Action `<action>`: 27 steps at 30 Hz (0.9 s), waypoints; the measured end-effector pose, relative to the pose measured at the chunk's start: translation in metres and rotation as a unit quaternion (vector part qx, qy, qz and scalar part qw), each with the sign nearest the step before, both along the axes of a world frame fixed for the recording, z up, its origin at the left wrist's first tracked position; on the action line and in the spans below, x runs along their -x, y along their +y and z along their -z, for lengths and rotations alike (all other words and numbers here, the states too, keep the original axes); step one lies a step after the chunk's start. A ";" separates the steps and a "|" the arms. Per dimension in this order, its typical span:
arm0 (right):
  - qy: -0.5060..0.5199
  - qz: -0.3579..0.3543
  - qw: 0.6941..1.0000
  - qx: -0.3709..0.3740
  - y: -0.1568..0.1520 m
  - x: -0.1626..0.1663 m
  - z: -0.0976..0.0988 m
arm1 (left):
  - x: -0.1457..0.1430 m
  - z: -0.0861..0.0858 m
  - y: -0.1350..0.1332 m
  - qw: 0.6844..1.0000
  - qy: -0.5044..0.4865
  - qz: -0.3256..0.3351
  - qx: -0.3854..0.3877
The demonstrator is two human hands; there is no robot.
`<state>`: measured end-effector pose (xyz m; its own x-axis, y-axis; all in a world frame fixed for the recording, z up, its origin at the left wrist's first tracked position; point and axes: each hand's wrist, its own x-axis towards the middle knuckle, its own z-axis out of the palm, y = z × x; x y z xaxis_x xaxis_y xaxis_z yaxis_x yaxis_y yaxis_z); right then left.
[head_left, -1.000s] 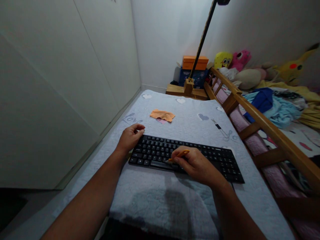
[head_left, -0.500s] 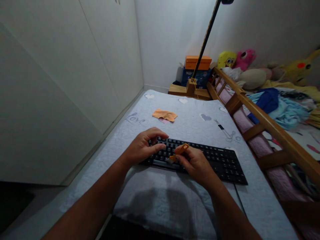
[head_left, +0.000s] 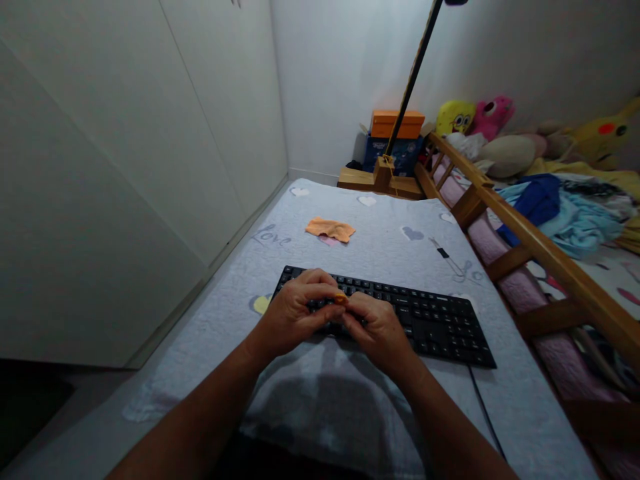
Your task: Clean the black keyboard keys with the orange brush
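Observation:
A black keyboard (head_left: 430, 317) lies across a grey quilted mattress (head_left: 380, 233). Both my hands meet over its left half. My left hand (head_left: 295, 313) is curled, its fingertips pinched on a small orange tool (head_left: 341, 299). My right hand (head_left: 375, 327) is also closed on that tool from the right side. Only the orange tip shows between the fingers. The keys under my hands are hidden.
An orange cloth (head_left: 330, 229) lies farther up the mattress. A wooden bed rail (head_left: 525, 247) runs along the right, with plush toys (head_left: 475, 120) and clothes beyond it. Orange and blue boxes (head_left: 390, 137) and a black pole (head_left: 413, 73) stand at the far end. White cupboard doors (head_left: 125, 167) line the left.
My left hand has moved right from the keyboard's left end to join my right hand on the orange tool. The tool, earlier sticking out of my right hand, is now mostly covered.

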<state>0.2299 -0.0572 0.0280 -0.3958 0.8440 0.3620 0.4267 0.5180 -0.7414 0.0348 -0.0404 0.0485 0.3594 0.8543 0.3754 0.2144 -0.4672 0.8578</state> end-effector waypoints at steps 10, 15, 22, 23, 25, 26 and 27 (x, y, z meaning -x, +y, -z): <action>-0.021 0.231 0.973 0.020 0.000 -0.103 -0.024 | 0.021 0.010 -0.014 0.993 -0.034 -0.085 0.077; -0.062 0.379 0.923 -0.006 0.003 -0.176 0.000 | 0.021 0.019 -0.023 0.989 -0.032 -0.106 0.099; -0.048 0.514 0.856 -0.027 0.005 -0.208 0.034 | 0.020 0.032 -0.033 0.987 -0.022 -0.124 0.104; -0.042 0.524 0.850 -0.024 0.005 -0.211 0.037 | 0.019 0.032 -0.033 0.986 -0.024 -0.125 0.107; -0.027 0.536 0.844 -0.010 0.007 -0.218 0.042 | 0.015 0.030 -0.034 0.986 -0.024 -0.121 0.110; -0.016 0.540 0.842 0.001 0.007 -0.222 0.045 | 0.012 0.029 -0.034 0.987 -0.025 -0.118 0.110; -0.002 0.542 0.840 0.011 0.008 -0.225 0.047 | 0.008 0.028 -0.034 0.987 -0.028 -0.114 0.109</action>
<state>0.4551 -0.0492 -0.0190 0.6094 0.7156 0.3413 0.6408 -0.1910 -0.7435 0.0270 -0.0744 0.0206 0.1315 0.9733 0.1883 0.2419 -0.2158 0.9460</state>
